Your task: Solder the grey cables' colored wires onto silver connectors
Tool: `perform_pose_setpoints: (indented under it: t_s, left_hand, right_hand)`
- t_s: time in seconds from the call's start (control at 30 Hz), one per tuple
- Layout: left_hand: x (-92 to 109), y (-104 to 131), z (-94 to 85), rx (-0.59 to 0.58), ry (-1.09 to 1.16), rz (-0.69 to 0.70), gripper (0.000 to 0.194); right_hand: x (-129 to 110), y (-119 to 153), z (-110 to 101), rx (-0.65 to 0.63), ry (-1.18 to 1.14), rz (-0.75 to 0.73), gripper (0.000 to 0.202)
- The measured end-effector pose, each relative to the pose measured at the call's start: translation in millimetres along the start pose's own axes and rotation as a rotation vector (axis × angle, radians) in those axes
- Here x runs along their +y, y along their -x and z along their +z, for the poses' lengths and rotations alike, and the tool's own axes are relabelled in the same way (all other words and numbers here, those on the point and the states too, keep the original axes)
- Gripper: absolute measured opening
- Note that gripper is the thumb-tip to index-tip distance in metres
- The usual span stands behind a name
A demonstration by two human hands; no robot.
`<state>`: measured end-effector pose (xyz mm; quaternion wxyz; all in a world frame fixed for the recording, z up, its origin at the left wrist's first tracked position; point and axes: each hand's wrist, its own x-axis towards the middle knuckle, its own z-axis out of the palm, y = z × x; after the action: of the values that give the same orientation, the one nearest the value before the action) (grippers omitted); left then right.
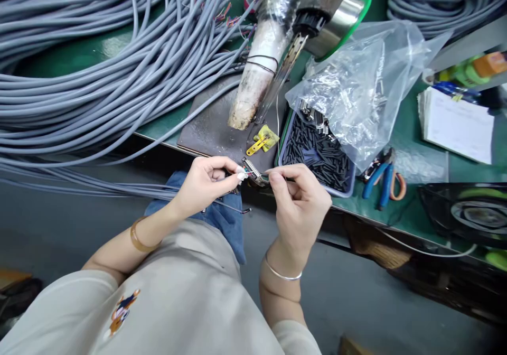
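Observation:
Just off the table's front edge, my left hand [209,180] is closed in a pinch at the end of a cable, where small coloured wires run to a metal connector [254,171]. My right hand [299,196] pinches something thin and dark at the connector's right end; the fingers partly hide it. A yellow clip-like piece [263,139] lies on a dark board [209,114] beyond the connector. Right of the board, a bin [345,190] holds many short black tubes [312,157] and some metal connectors.
Grey cables [119,91] cover the left side. A wrapped pipe [257,75] hangs over the board. A clear plastic bag [356,85] overlaps the bin. Blue-handled pliers [384,183], a paper stack [457,125] and a black fan-like device [467,215] are at the right.

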<state>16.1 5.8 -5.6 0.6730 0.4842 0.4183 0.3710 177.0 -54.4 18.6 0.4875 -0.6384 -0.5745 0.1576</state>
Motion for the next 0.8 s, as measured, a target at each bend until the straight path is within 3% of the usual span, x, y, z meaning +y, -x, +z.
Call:
perform_pose_setpoints:
  t_s: [0.27, 0.43, 0.57, 0.63, 0.8]
  left_hand:
    - [3.4, -0.9, -1.4, -0.084, 0.010, -0.005, 0.016]
    - [1.0, -1.1, -3.8, -0.156, -0.020, 0.032, 0.010]
    - [-1.5, -1.6, -8.3, -0.256, 0.120, 0.002, 0.026]
    - [-2.4, -2.5, -11.1, -0.275, 0.192, -0.019, 0.033]
    - [-3.6, -7.0, -16.2, -0.170, 0.182, -0.052, 0.023]
  right_hand:
    - [6.4, -6.1, 2.4, -0.045, 0.024, -0.011, 0.015]
    - [3.7, -7.2, 4.8, -0.190, 0.084, -0.126, 0.014]
    - [3.8, -4.0, 2.8, -0.232, 0.153, -0.205, 0.003]
    - [3.5, -1.1, 0.4, -0.156, 0.096, -0.187, 0.015]
    - [5.0, 4.5, -0.3, 0.300, -0.143, -0.181, 0.029]
